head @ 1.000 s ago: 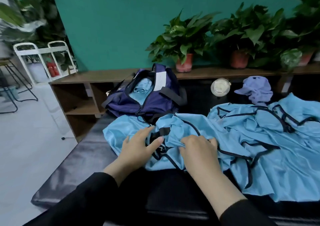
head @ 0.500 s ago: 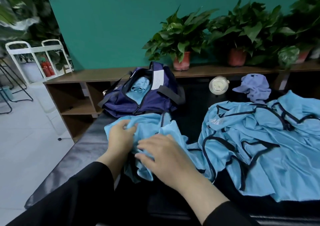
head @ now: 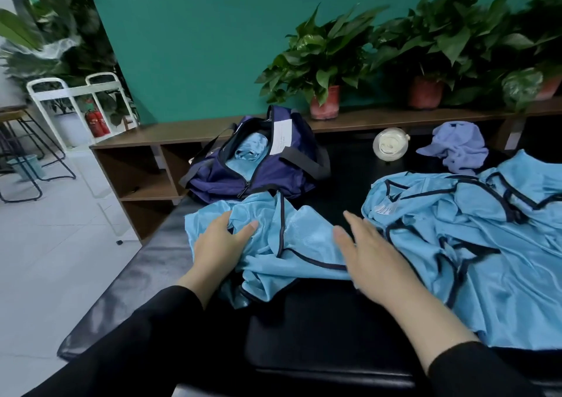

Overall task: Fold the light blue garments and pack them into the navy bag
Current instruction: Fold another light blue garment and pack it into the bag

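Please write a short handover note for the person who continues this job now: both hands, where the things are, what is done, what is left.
Left hand: grips a bunch of the near garment.
Right hand: open, fingers flat at that garment's right edge.
Near garment: crumpled on the black table, in front of the navy bag; not folded yet.
Bag: unzipped, light blue cloth already inside.
Pile of garments: on the right, unfolded.
Left: fold the near garment, pack it, then do the pile.

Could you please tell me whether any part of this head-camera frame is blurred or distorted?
Head view: the right hand and the potted plants at right are motion-smeared; the navy bag stays fairly sharp; wide-angle bending curves the wooden shelf.
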